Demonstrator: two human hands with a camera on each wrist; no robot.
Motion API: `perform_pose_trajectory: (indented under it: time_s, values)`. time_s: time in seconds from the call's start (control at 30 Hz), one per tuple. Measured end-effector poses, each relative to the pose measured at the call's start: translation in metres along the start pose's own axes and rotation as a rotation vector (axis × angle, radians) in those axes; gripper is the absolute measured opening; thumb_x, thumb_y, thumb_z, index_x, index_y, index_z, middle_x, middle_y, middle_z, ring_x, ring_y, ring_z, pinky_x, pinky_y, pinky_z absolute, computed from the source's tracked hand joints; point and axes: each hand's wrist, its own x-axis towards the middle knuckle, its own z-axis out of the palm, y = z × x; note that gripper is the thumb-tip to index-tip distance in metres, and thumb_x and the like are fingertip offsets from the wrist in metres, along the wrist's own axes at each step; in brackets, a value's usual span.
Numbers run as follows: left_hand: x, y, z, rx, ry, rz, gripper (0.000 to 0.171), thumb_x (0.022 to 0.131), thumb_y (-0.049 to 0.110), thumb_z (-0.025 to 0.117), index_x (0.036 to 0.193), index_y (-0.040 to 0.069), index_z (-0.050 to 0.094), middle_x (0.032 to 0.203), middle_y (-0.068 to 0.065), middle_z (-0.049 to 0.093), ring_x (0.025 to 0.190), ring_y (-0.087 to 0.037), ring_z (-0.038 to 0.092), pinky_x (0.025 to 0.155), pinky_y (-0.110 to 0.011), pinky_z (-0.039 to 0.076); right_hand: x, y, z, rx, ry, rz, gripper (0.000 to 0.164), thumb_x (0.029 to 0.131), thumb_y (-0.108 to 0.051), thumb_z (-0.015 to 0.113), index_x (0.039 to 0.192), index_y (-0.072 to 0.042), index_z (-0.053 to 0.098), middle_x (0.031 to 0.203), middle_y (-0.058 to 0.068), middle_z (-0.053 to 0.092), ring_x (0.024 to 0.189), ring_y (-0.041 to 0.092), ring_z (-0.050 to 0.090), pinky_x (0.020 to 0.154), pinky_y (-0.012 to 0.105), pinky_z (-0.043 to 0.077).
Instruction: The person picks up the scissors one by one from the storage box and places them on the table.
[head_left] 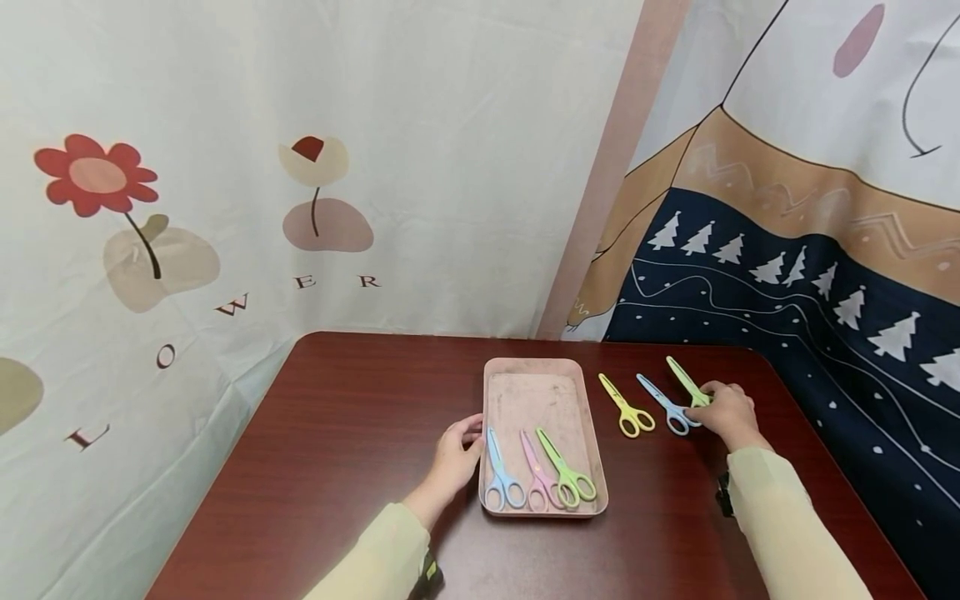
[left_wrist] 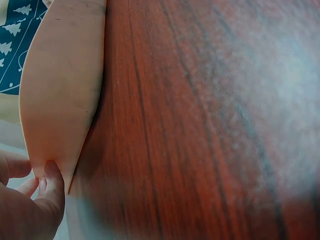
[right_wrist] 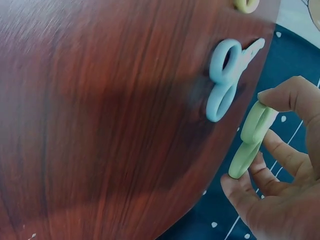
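Note:
My right hand [head_left: 729,414] holds light green scissors [right_wrist: 256,125] by the handles, thumb on one side and fingers on the other. In the head view their closed blades point to the back left. Just left of them, blue scissors [head_left: 670,406] lie on the table, and yellow scissors [head_left: 627,406] lie further left. My left hand [head_left: 456,454] grips the left rim of a pink tray [head_left: 532,392], its thumb against the outer wall in the left wrist view. Inside the tray's near half are blue scissors [head_left: 498,467], pink scissors [head_left: 532,462] and green scissors [head_left: 558,458].
The dark red-brown wooden table [head_left: 360,433] carries everything. A pale printed curtain [head_left: 450,167] hangs behind it, and a navy fabric with white trees [head_left: 787,308] hangs along the back right edge.

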Motion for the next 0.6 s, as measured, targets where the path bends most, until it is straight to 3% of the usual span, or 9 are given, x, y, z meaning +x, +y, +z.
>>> perform_pose_trajectory:
  time_s: [0.6]
  values:
    - [0.0, -0.001, 0.0, -0.006, -0.008, 0.006, 0.036, 0.089, -0.001, 0.058, 0.125, -0.002, 0.057, 0.113, -0.017, 0.062, 0.098, -0.027, 0.064, 0.088, -0.039, 0.052, -0.005, 0.036, -0.01, -0.065, 0.005, -0.026, 0.057, 0.078, -0.022, 0.068, 0.119, 0.013, 0.049, 0.107, 0.035, 0.043, 0.09, 0.046, 0.037, 0.073, 0.05, 0.041]
